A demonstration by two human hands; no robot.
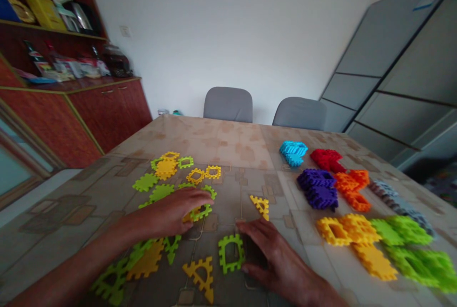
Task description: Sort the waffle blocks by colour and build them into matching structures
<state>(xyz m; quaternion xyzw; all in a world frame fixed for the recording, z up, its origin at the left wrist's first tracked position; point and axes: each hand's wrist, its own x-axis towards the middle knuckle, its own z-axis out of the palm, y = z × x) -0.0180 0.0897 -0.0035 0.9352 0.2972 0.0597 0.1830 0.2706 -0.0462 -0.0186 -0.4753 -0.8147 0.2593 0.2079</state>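
My left hand [180,209] reaches over the loose interlocking plastic pieces, its fingers curled on a green toothed frame piece [204,212]. A yellow piece shows partly under those fingers. My right hand [276,252] is open, thumb and fingers apart, beside a green square frame piece [220,253]. Beyond its fingertips lies a yellow triangle piece [262,206]. Another yellow triangle piece [209,273] lies near the front edge. Green and yellow pieces, among them a solid yellow one [148,260], lie around and under my left forearm.
Sorted stacks stand at the right: light blue [293,153], red [325,158], purple [317,188], orange [353,188], grey [402,206], yellow [348,229] and green [410,231]. More loose pieces [166,168] lie farther left. Two grey chairs [227,103] stand behind the table [235,143].
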